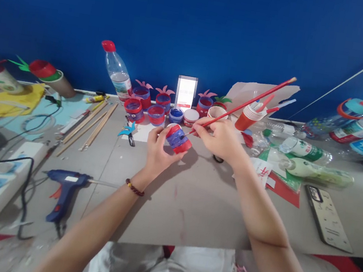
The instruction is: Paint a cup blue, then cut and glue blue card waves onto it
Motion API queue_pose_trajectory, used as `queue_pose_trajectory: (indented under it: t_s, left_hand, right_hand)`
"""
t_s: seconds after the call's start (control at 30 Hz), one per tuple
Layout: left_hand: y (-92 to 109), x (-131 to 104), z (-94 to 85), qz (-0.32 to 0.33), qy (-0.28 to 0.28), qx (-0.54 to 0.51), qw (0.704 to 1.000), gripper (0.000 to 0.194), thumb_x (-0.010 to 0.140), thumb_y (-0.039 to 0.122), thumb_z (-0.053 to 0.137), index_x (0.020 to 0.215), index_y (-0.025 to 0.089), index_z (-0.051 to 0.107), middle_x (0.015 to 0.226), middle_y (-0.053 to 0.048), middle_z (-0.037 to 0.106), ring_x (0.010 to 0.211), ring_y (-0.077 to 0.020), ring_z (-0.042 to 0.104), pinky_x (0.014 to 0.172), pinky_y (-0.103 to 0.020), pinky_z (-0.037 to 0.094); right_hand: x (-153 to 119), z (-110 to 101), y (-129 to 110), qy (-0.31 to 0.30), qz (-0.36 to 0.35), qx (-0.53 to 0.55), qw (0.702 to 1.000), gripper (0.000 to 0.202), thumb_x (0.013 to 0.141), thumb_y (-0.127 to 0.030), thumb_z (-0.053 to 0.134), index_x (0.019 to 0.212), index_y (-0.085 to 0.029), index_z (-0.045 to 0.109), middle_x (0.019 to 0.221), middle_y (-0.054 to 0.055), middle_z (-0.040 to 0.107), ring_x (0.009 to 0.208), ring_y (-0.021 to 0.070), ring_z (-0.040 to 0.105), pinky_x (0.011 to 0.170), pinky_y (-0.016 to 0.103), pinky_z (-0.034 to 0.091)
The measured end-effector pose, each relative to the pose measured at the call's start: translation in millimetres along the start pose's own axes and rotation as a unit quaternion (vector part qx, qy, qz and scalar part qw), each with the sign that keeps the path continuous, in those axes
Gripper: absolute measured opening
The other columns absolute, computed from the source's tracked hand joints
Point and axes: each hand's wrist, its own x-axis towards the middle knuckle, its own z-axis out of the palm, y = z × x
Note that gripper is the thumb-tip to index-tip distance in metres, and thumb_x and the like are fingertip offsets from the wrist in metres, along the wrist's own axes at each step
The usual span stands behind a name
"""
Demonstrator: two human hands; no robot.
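Observation:
A small cup (178, 139) painted red and blue-purple is tilted in my left hand (159, 153), its fingers wrapped around the sides. My right hand (220, 140) pinches a long red paintbrush (256, 98), whose tip meets the painted side of the cup. Just behind my hands stand an open jar of blue paint (176, 116) and a jar with a whitish top (191, 117). Several red-and-blue cups (156, 115) stand around them, some with pink leaf-like cutouts on their rims.
To the left lie a blue glue gun (68, 187), wooden sticks (95, 129) and a white power strip (9, 177) with cables. A bottle with a red cap (118, 71) stands by the wall. At right are stacked paper cups (251, 116), plastic bottles (306, 150) and a phone (329, 218).

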Motion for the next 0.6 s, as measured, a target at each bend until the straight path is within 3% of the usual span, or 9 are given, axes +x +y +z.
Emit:
queue_pose_trajectory:
  t_s: [0.23,0.6]
  left_hand:
    - [1,-1,-0.7,-0.006,-0.007,-0.002,1.000,0.083,0.061,0.052,0.082,0.130,0.022,0.047,0.116,-0.010,0.045,0.111,-0.0278,0.050,0.097,-0.046,0.045]
    - [-2,-3,3.0,0.028,0.012,0.002,1.000,0.081,0.062,0.051,0.081,0.130,0.023,0.048,0.115,-0.010,0.045,0.110,-0.0271,0.049,0.099,-0.046,0.043]
  right_hand:
    - [0,2,18,0.048,0.004,-0.054,0.997,0.026,0.091,-0.023,0.052,0.076,-0.018,0.072,0.075,0.006,0.071,0.074,0.0199,0.063,0.073,0.033,0.047]
    - [-9,10,-15,-0.007,-0.020,0.016,1.000,0.026,0.091,-0.021,0.051,0.078,-0.017,0.073,0.082,0.005,0.073,0.071,0.0170,0.062,0.071,0.032,0.047]
